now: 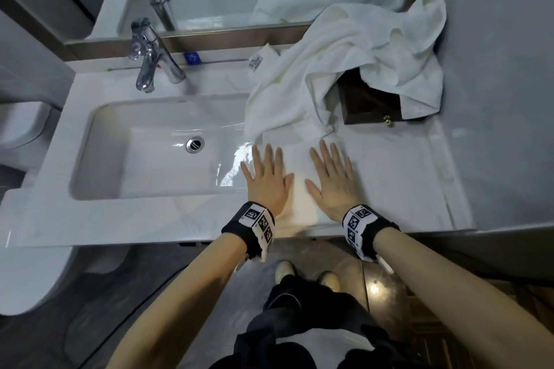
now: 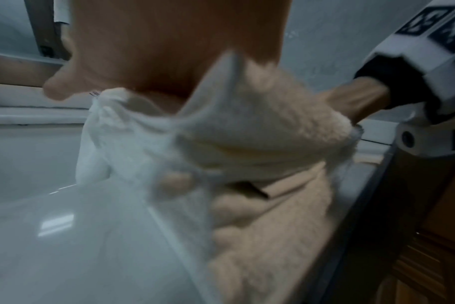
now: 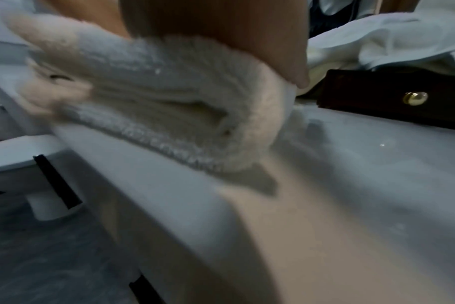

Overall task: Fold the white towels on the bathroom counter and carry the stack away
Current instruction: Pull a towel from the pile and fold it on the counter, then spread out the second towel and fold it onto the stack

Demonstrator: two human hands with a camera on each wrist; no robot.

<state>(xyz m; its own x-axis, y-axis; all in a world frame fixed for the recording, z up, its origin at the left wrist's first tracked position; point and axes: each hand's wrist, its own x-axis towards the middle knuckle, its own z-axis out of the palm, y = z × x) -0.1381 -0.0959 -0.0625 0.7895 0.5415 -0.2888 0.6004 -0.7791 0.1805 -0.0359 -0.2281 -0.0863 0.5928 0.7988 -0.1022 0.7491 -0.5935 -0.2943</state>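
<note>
While flat (fingers straight), both hands (image 1: 299,180) press folded towel (image 1: 299,189).

- White tag (image 1: 255,62) on the corner of the unfolded towel (image 1: 329,69): dark print, too small to read.
- Blue sticker (image 1: 192,57) behind the faucet (image 1: 150,60): white mark, illegible.
- Wristbands (image 1: 358,219): black-and-white coded squares, no readable text.
</note>
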